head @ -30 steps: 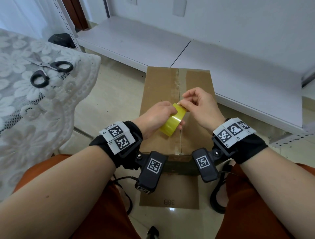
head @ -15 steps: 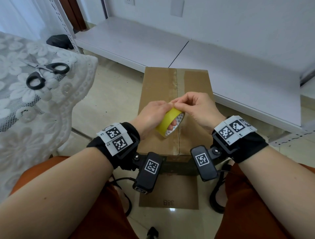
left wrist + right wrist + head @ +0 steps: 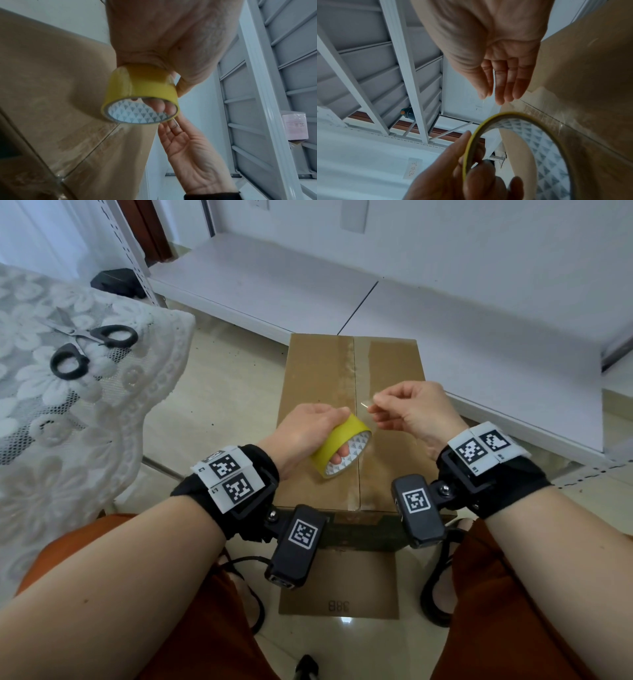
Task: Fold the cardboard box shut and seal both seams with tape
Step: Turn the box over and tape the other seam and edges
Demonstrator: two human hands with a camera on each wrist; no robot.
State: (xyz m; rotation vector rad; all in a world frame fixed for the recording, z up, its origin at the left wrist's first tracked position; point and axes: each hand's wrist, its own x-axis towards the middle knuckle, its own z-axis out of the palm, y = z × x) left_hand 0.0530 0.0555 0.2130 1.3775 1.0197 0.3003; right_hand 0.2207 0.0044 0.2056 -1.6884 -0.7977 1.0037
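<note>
The brown cardboard box stands on the floor between my knees, its top flaps folded shut. Clear glossy tape runs along its middle seam. My left hand grips a yellow tape roll just above the box top, with fingers curled through the core. To the right of the roll, my right hand pinches a short, nearly clear tape end between thumb and forefinger. In the right wrist view the roll's rim fills the lower right, and the strip itself hardly shows.
Black-handled scissors lie on a lace-covered table at my left. White shelf boards run behind the box. A cardboard flap hangs at the box's near end. A pink box sits on the metal shelving.
My right hand has left the roll's edge and moved up and right, pinching the tape end. My left hand has tilted the roll so its patterned core faces me.
</note>
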